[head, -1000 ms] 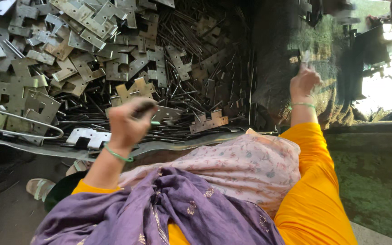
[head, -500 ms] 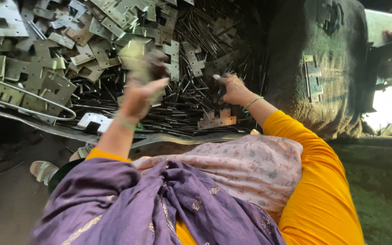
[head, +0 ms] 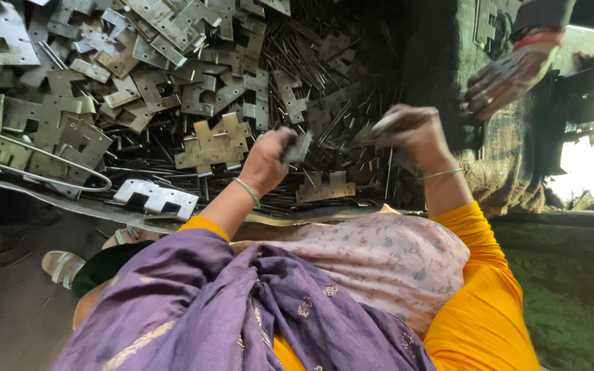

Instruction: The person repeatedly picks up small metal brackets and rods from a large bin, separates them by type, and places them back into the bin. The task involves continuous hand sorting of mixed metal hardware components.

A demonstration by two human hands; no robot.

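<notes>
My left hand (head: 268, 159) is closed around a small flat metal hinge plate (head: 301, 147), held just above a heap of similar plates. Close to its right, my right hand (head: 415, 135) pinches a thin metal pin (head: 382, 124) between its fingertips. The two hands are a short gap apart, level with each other. Under them lie notched hinge plates (head: 209, 145) mixed with a dark bed of loose pins (head: 352, 82). A green bangle sits on my left wrist and a thin one on my right.
Another person's hand (head: 507, 77) reaches in at the top right beside a dark sack wall (head: 441, 62). A bent metal rod (head: 42, 175) and a pale plate (head: 156, 198) lie on the pile's near edge. My sandalled foot (head: 63, 264) rests on the dark floor.
My right hand came back from the far right to the middle with a pin. My left hand dropped lower, and the two hands now sit close together.
</notes>
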